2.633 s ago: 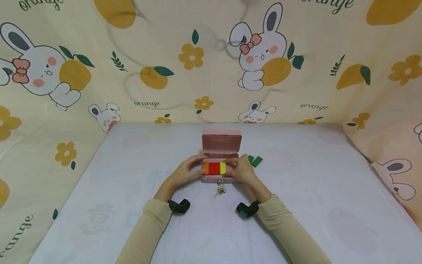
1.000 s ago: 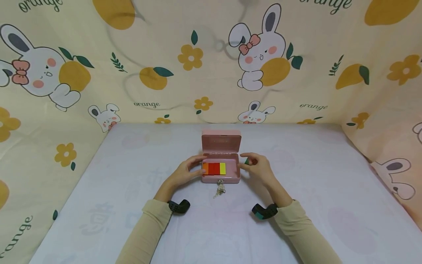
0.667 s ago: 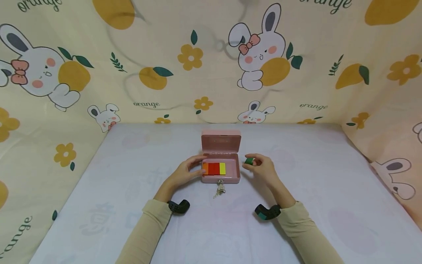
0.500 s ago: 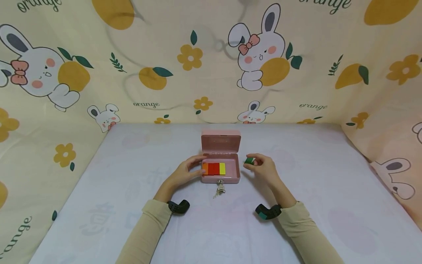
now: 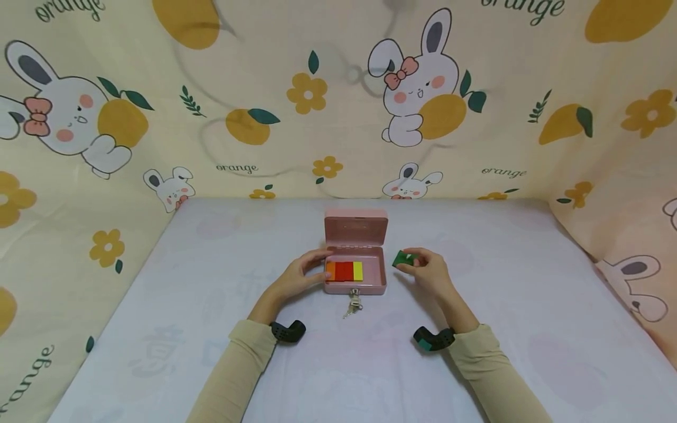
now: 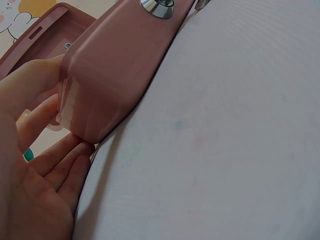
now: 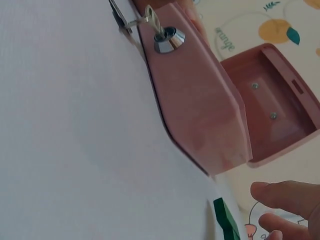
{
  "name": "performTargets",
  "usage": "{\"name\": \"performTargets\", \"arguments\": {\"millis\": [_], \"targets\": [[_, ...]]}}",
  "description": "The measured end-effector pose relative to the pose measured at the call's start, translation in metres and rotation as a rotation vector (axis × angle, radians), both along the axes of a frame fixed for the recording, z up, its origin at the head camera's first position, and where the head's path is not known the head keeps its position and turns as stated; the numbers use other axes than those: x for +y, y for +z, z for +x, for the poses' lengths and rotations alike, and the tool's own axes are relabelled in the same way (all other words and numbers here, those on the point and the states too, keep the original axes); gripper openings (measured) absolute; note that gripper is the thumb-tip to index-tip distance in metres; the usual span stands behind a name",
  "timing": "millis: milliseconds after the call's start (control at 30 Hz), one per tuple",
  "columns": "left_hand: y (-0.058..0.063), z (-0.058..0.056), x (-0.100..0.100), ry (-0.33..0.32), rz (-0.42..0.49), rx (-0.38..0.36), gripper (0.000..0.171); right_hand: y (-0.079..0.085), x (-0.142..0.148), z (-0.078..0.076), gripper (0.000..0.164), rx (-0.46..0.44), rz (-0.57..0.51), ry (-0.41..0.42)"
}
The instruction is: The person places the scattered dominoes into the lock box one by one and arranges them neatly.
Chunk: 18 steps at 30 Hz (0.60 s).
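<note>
A pink cash box stands with its lid raised. Orange, red and yellow blocks lie side by side in its left part. My left hand grips the box's left end, thumb in front and a finger at the back; the left wrist view shows its fingers against the corner. To the right of the box my right hand is over flat green pieces. In the right wrist view, visible fingertips stand apart above a green block; the thumb's contact is hidden.
Keys hang from the lock on the front of the box. A white cloth covers the table, and a patterned curtain rises behind and at both sides.
My right hand has left the inside of the box and moved right to the green pieces, which lie turned and show more now. My left hand has stayed on the box.
</note>
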State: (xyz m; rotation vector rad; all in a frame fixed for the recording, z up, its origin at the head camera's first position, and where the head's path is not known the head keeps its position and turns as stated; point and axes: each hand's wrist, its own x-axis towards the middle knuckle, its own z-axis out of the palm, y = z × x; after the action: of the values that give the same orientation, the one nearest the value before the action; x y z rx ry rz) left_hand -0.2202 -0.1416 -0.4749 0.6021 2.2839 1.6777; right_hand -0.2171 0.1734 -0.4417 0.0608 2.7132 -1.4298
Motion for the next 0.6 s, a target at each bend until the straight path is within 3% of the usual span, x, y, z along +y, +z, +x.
{"name": "performTargets", "arguments": {"millis": [367, 600], "targets": [[-0.002, 0.001, 0.0, 0.0, -0.014, 0.003, 0.052, -0.002, 0.01, -0.005, 0.045, -0.008, 0.053, -0.054], [0.0, 0.001, 0.0, 0.013, -0.041, 0.003, 0.053, -0.003, 0.013, -0.006, 0.05, -0.049, 0.03, -0.098]]}}
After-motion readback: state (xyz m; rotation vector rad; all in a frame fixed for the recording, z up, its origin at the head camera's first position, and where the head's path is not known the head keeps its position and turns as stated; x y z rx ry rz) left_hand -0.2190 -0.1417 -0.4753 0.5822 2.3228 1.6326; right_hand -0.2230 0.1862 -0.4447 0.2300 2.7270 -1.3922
